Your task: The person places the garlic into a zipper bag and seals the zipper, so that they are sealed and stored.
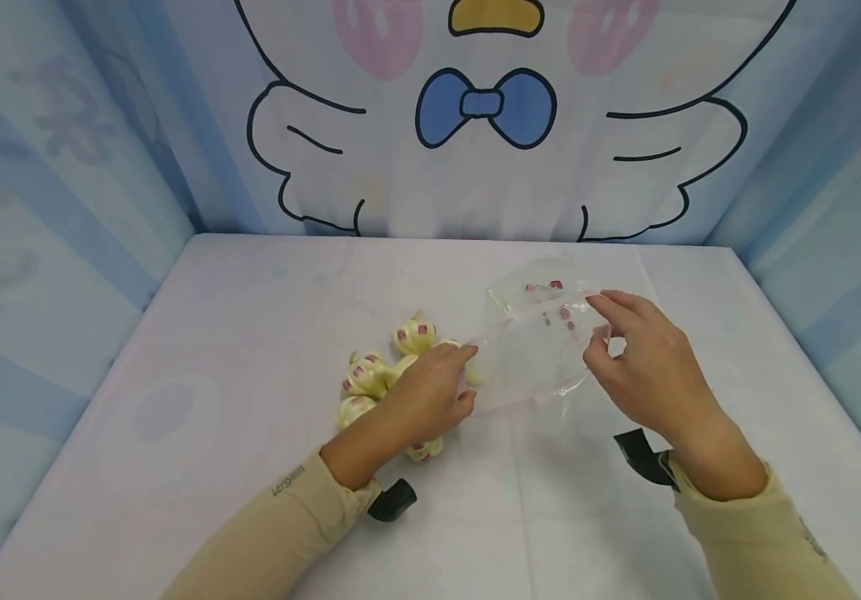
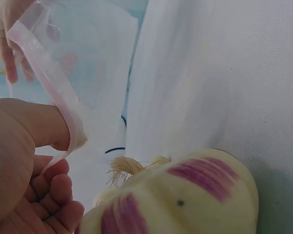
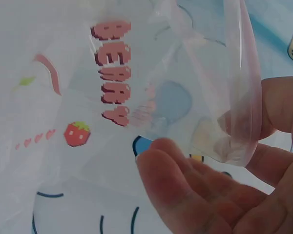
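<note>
Garlic heads (image 1: 385, 375): lay heaped on the table, left of the bag.
Left hand (image 1: 430, 392): pinched the bag's pink rim.
Zip bag (image 1: 538, 346): clear, held open above the table; probably limp, light, slippery; best gripped at the rim.
Right hand (image 1: 643, 362): pinched the opposite rim.
Table (image 1: 212, 433): pale cloth; cartoon-bird backdrop (image 1: 486, 104) behind.

The clear bag (image 1: 538, 346) has pink zip strips, red "BERRY" lettering and a red strawberry. The yellow garlic-shaped toys (image 1: 381, 375) bear purple-red stripes.
</note>
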`<state>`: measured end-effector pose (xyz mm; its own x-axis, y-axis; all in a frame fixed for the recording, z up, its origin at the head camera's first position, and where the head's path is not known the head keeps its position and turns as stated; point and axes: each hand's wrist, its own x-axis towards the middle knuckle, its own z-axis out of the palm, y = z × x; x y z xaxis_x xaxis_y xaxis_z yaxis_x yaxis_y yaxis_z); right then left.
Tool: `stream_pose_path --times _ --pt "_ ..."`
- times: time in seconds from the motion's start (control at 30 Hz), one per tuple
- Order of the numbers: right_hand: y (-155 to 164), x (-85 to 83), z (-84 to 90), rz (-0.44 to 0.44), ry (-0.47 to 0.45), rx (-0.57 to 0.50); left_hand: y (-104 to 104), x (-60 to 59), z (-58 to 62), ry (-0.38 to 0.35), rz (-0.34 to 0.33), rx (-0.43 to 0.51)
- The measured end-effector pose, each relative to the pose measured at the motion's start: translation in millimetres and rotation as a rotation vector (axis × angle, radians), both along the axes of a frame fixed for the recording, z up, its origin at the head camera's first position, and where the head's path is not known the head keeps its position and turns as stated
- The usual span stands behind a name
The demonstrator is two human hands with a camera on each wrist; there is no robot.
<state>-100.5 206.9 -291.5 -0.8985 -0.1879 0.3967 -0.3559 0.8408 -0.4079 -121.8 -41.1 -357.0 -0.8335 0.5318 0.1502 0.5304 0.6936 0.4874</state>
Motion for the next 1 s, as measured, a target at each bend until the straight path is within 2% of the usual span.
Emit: stream_pose_path --times 0.17,0.4,0.47,0.63,0.8,1.0 --pt "0.9 -1.9 -4.4 -0.003 -0.070 -0.092 0.0 -0.2 0.2 0.008 -0.004 0.004" --pt "0.5 -1.3 -7.6 -0.022 -0.047 -0.213 0.0 1.1 0.5 -0.035 0.001 -0.007" --pt "0.5 -0.7 -7.9 -0.030 -0.026 -0.205 -0.2 1.4 1.1 -0.052 0.005 -0.009" --pt "1.0 -0.4 -6.8 -0.012 0.052 -0.106 -0.3 -0.4 1.9 -0.097 0.030 -0.032" --pt "3.7 4.6 -2.4 0.060 0.068 -0.032 -2.8 -4.4 2.7 -0.130 0.067 -0.047" --pt "11.0 5.8 -6.6 0.277 0.188 -0.094 -8.9 -9.2 -1.8 -0.134 0.055 0.007"
